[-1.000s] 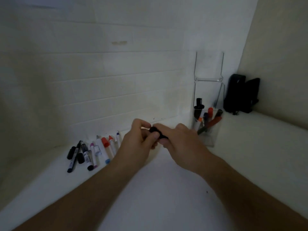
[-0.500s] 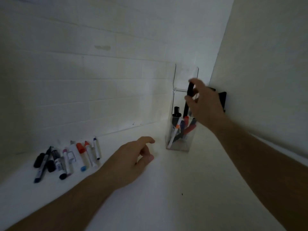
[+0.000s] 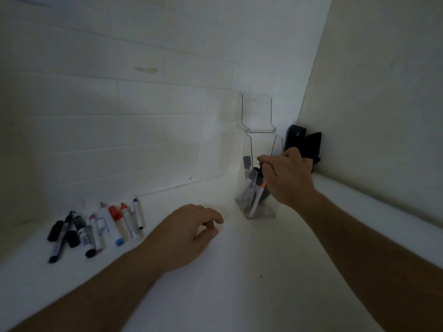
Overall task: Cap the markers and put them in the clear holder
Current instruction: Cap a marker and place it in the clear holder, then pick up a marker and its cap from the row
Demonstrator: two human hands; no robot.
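I am looking down at a white counter in a dim corner, working through two bare hands. My right hand is reaching over the mouth of the clear holder, which is standing near the back wall. Its fingers are curled around a black marker, lowering it into the holder among several markers already standing inside, one with an orange band. The view is blurred here, so I cannot tell whether the marker's tip is touching the holder's floor.

My left hand is hovering low over the counter, well apart from the holder, its fingers loosely curled and holding nothing.

To the left, a row of loose markers is lying on the counter, including one with a red cap and a dark pen at the far end. A black object is sitting in the corner behind the holder.

I judge the step in hand to be dropping one capped marker into the holder. The next move calls for letting it go, then bringing both hands to the row to pick another marker and press its cap on.
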